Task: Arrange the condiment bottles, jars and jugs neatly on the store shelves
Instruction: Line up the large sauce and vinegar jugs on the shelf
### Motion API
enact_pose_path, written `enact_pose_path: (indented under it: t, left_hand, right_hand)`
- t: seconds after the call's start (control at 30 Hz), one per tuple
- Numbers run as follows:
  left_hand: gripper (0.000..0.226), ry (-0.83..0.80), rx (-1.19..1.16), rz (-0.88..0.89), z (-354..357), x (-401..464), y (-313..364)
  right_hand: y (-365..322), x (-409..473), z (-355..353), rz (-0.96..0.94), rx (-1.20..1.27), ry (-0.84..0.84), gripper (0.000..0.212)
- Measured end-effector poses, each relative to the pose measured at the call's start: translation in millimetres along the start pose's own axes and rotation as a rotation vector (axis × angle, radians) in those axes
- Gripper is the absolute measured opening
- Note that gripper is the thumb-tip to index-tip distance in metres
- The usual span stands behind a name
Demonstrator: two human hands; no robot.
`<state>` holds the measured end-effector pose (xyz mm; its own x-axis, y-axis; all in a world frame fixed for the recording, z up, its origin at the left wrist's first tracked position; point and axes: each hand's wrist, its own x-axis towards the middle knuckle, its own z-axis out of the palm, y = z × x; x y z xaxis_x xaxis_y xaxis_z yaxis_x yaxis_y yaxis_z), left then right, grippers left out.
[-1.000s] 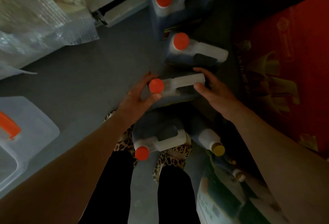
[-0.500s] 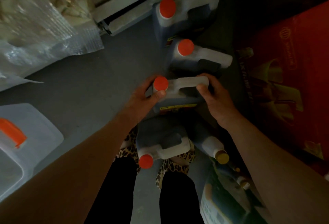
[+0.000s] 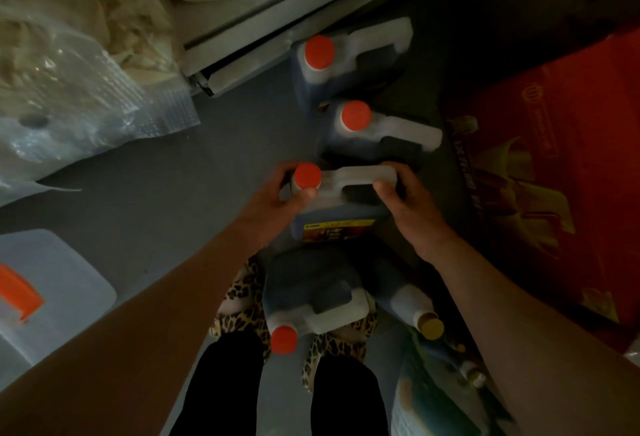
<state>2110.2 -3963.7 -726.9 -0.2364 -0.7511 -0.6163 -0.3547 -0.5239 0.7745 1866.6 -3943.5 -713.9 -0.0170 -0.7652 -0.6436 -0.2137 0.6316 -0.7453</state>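
Item one: the held jug (image 3: pixel 341 205), dark liquid, red cap, moulded white handle, yellow label on its near face. We find it low over the grey floor (image 3: pixel 207 186), third in a line of like jugs; whether its base touches the floor we cannot tell. The left hand (image 3: pixel 277 198) curls round the neck, thumb pressed just under the cap, which we take as a steadying hold. The right hand (image 3: pixel 403 200) wraps the far end of the handle, thumb on top, fingers behind; we judge this to be the carrying grip, since the handle takes the weight and the neck hold stops the jug from swinging.

Item two: the middle jug (image 3: pixel 377 138), upright, just beyond the held one, handle pointing right.

Item three: the far jug (image 3: pixel 346 65), upright, close to the foot of the metal shelf base (image 3: pixel 263 23). Both have handles turned the same way, which suggests a row being formed along the floor beside the red carton (image 3: pixel 561 165).

Item four: the lying jug (image 3: pixel 311 293), on its side near the leopard-print shoes (image 3: pixel 242 300), cap toward us, not yet stood up.

Item five: the yellow-capped bottle (image 3: pixel 415 311), also lying down, just beside item four.

Sundries: a clear plastic bag (image 3: pixel 86 100) of pale goods at left; a clear tub (image 3: pixel 59 283) with an orange clip.
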Motion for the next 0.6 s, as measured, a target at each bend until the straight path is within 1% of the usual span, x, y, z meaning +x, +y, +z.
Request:
enact_pose_path:
  t: [0.1, 0.2, 0.37, 0.5, 0.6]
  left_hand:
    - [0.036, 0.021, -0.042, 0.024, 5.8, -0.6, -3.9]
    - [0.038, 0.054, -0.059, 0.022, 8.9, -3.2, -8.3]
    - [0.063, -0.027, -0.073, -0.002, 3.2, -3.9, -14.1]
    - [0.061, -0.055, -0.074, -0.015, -0.1, -6.2, -19.3]
    - [0.06, -0.037, -0.079, -0.041, 0.0, -6.4, -19.3]
  right_hand:
    - [0.9, -0.1, -0.8, -0.001, -0.014, -0.009, 0.026]
    - [2.5, -1.5, -2.0, 0.004, 0.003, -0.021, 0.027]
    - [4.0, -4.0, 0.0, -0.001, 0.029, -0.017, 0.03]
    - [9.8, -8.5, 4.1, -0.021, 0.04, -0.007, 0.03]
    - [10.4, -11.1, 7.9, -0.03, 0.073, 0.023, 0.034]
